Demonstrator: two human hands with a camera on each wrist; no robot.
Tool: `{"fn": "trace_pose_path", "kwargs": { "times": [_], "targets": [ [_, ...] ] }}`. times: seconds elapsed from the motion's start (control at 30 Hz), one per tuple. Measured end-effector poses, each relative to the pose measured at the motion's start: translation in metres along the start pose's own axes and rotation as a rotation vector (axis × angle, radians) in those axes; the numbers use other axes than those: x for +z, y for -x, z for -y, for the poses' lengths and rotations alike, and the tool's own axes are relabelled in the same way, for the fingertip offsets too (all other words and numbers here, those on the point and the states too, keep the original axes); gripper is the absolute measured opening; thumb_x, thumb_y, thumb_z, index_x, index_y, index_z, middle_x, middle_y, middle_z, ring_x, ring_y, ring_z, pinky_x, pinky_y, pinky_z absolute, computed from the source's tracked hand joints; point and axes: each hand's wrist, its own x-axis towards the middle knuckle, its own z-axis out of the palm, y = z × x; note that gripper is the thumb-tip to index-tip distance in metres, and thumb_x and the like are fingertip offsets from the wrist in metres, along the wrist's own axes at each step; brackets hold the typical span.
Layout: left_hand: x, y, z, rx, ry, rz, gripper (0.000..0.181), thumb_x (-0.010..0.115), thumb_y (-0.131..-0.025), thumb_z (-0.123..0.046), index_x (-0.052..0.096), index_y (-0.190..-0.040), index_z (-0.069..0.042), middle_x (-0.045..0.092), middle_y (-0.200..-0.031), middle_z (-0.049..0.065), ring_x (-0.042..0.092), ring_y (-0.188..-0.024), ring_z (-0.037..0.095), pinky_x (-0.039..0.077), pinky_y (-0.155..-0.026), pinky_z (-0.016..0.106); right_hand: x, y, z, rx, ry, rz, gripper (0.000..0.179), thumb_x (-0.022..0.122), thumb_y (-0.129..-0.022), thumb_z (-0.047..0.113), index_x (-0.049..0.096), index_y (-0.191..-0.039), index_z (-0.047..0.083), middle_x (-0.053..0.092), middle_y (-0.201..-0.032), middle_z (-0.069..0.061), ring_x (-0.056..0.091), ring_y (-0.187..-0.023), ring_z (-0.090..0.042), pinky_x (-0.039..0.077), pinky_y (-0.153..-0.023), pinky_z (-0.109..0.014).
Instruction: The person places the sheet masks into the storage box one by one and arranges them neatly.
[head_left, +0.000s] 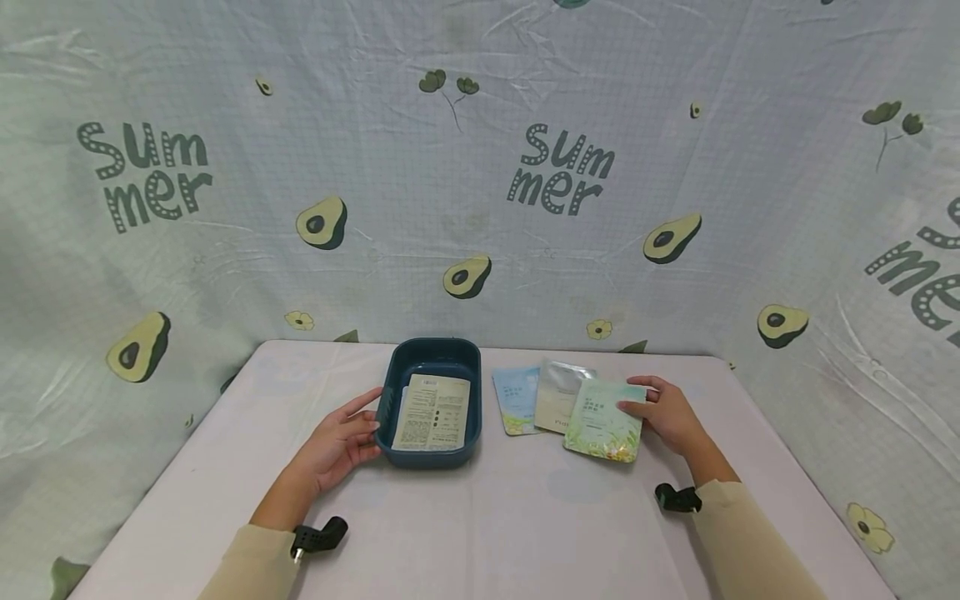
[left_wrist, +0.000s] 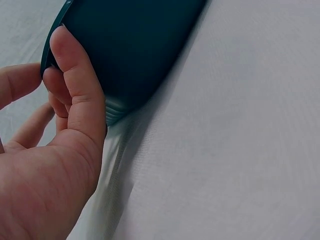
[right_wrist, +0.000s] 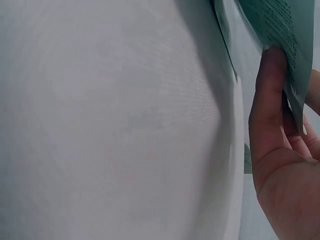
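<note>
While the left hand (head_left: 337, 442) rests its fingers against the outer left side of a dark blue tray (head_left: 431, 459), the right hand (head_left: 671, 423) pinches the right edge of a green packet (head_left: 602, 427). Left grip loose, fingers apart, touching just under the rim. Right grip narrow, packet between digits; right wrist view shows small print on its underside.

Tray sits on the table (head_left: 525, 533), left of the packets. Inside it lies a cream packet (head_left: 431, 414), print side up, a pale edge showing from beneath at its left. Right of the tray, well apart from the left hand: a blue packet (head_left: 516, 396), then a silver-beige packet (head_left: 555, 396) overlapping its right side. Green packet covers part of the silver-beige one in the head view; contact between them cannot be told. Printed cloth (head_left: 397, 167) hangs behind.
</note>
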Motion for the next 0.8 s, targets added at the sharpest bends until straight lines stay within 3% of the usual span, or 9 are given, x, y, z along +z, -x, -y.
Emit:
{"fn": "trace_pose_path", "kwargs": {
  "times": [0.8],
  "targets": [
    [0.001,0.0,0.0,0.001,0.011,-0.006,0.069,0.049,-0.103,-0.001,0.022,-0.164,-0.016,0.062,-0.112,0.002,0.067,-0.087,0.014,0.059,-0.076,0.028,0.016,0.018,0.008,-0.044,-0.025,0.009,0.067,0.077,-0.093,0.022,0.045,-0.15,0.007,0.057,-0.144,-0.024,0.068,-0.101,-0.014,0.061,-0.08,-0.029]
  ]
}}
